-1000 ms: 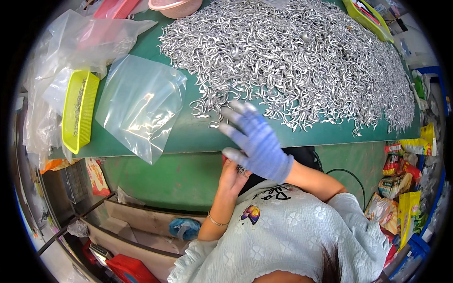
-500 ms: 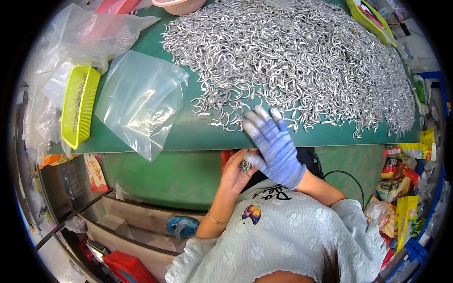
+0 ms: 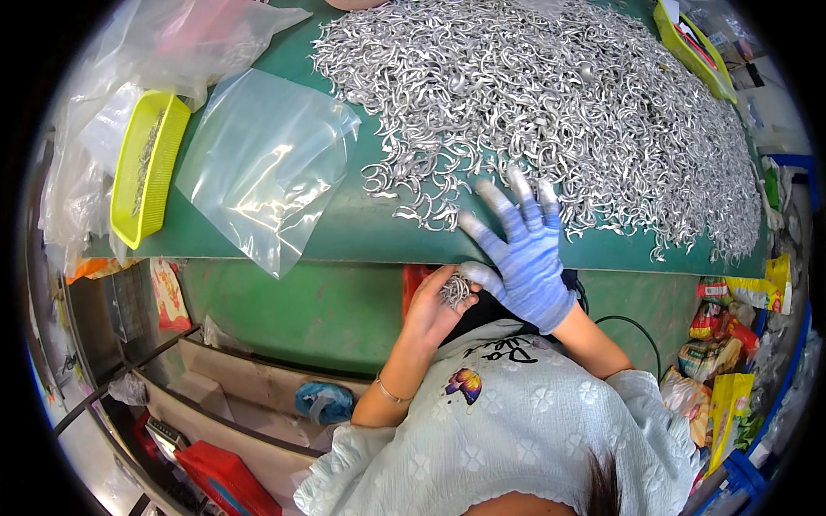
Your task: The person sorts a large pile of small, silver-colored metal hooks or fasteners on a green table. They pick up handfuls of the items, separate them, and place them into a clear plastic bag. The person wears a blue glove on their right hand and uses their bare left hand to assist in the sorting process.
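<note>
A wide pile of small, curved silvery metal pieces [image 3: 542, 95] covers much of the green table [image 3: 370, 241]. Bare and cupped just below the table's front edge, my left hand [image 3: 430, 314] holds a handful of curved metal pieces [image 3: 455, 291]. My right hand [image 3: 529, 262] wears a blue knitted glove with greyish fingertips. Its fingers are spread over the table edge, their tips at the near fringe of the pile, and nothing shows in its grip. The right thumb points toward the handful and lies close to it; whether they touch, I cannot tell.
Left of the pile lies a flat clear plastic bag [image 3: 267, 163], overhanging the front edge. Beside it stands a yellow basket [image 3: 168, 176] with some metal pieces. Another yellow basket [image 3: 714, 73] sits at the far right. Colourful packets [image 3: 710, 357] are stacked right of the table.
My right hand has shifted right, its fingers spreading wider and uncovering more of the handful in my left hand. The whole view has shifted slightly.
</note>
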Tool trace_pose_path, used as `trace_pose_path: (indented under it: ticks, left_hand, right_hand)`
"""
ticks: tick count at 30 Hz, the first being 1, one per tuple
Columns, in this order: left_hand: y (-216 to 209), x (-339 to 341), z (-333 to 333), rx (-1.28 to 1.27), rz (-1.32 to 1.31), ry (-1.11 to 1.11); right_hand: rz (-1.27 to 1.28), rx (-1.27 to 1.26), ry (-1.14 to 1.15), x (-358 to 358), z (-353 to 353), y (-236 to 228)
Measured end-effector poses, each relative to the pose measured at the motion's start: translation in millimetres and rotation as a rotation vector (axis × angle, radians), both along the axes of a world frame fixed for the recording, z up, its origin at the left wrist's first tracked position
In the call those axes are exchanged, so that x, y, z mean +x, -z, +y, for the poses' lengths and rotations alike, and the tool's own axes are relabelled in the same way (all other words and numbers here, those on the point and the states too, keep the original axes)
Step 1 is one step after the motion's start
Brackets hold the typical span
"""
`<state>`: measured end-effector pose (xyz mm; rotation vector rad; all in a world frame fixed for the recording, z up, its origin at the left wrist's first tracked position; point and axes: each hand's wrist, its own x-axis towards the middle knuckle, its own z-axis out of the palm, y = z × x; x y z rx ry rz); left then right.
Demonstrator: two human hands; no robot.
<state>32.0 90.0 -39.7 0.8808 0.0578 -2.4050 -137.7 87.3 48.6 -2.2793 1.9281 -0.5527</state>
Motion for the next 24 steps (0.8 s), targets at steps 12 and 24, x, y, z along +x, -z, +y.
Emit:
trace_pose_path:
  ticks: [12, 24]
  left_hand:
    - [3, 4, -3, -0.031, 0.027, 0.02]
    - [4, 5, -2, -0.047, 0.053, 0.023]
  right_hand:
    - [-0.069, -0.12, 0.062, -9, 5, -3]
    - [-0.21, -0.184, 0.136, -29, -18, -9]
